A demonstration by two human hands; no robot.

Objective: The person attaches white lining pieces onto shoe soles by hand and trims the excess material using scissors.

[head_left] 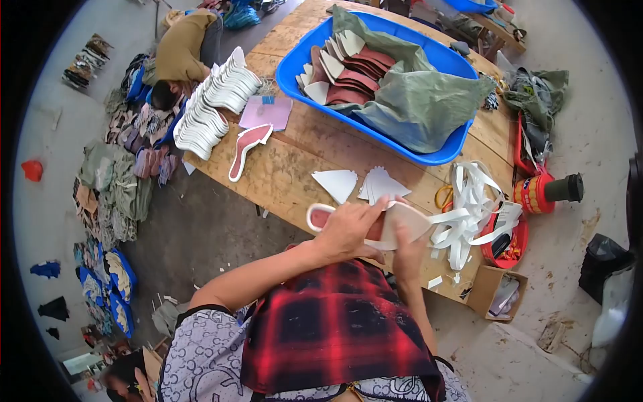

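An insole (414, 226) with a white rim, a reddish-brown heel end and a pale, wide toe end is held in front of my body at the table's edge. Across its middle lies my left hand (349, 228), closed around it with the fingertips near the toe part. My right hand (404, 258) grips the toe end from the near side, thumb on the pale surface; its other fingers are mostly hidden underneath. Just beyond the hands, white triangular pieces (335, 185) rest on the wood, with more fanned white pieces (383, 185) beside them.
On the wooden table (295, 157) are a finished-looking insole (249, 149), stacked white insoles (218, 100), a pink pad (266, 112), a blue tub (315, 109) of brown pieces, white strips (462, 218), yellow-handled scissors (443, 197) and a red canister (534, 194). A person (184, 50) bends at far left.
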